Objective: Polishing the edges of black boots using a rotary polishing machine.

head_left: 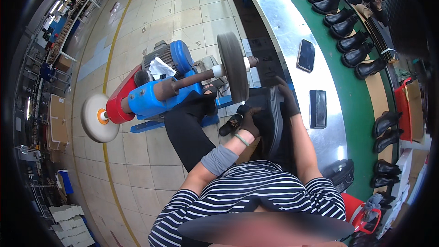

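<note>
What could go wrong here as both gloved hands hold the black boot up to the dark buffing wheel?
The left hand and right hand grip the black boot right beside the dark wheel, so gloved fingers could catch on it. The sandalled foot rests under the wheel, where a slipped boot might land.

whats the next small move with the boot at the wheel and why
Probably ease the black boot a little forward so its upper meets the dark buffing wheel. Both gloved hands already grip it, the left hand at its side and the right hand over its top, and it sits right beside the wheel's rim; contact can't be told.
</note>
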`<control>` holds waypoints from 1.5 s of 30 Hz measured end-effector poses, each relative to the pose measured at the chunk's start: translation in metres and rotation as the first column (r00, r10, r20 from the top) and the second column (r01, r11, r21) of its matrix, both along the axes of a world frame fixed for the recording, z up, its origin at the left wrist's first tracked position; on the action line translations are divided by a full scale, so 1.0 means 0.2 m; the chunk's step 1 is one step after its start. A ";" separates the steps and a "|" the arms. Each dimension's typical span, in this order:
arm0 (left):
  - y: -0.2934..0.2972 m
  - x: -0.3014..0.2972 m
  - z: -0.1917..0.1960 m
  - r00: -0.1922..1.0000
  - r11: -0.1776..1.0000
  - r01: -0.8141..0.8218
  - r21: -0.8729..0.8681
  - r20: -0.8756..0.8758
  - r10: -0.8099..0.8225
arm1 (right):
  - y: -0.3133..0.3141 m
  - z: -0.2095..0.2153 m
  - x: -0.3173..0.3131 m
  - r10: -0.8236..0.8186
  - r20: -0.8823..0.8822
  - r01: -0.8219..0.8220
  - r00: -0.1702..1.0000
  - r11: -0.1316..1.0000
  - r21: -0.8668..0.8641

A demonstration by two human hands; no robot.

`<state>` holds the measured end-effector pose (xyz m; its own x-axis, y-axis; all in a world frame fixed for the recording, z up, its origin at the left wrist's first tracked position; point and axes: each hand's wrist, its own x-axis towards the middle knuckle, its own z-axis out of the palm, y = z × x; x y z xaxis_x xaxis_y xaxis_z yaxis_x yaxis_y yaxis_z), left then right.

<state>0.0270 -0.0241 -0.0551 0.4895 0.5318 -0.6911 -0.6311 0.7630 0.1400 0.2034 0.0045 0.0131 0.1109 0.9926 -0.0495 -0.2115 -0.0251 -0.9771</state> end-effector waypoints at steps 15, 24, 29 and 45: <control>0.18 0.00 0.05 1.000 0.818 0.003 0.576 -0.007 0.001 | -0.22 0.57 -0.42 -0.145 0.887 -0.086 0.438 0.976 0.202; 0.12 -0.02 -0.04 1.000 0.861 0.029 0.508 -0.013 -0.026 | -0.24 0.24 -0.49 -0.269 0.932 -0.282 0.243 0.900 0.333; 0.29 -0.06 -0.30 0.848 0.963 0.041 0.265 0.501 -0.174 | -0.44 0.40 -0.41 -0.250 0.966 -0.313 0.071 0.914 0.259; 0.40 -0.16 -0.26 0.741 0.823 -0.336 0.459 0.668 -0.070 | -0.25 0.14 -0.07 -0.388 0.921 -0.389 0.026 0.845 0.367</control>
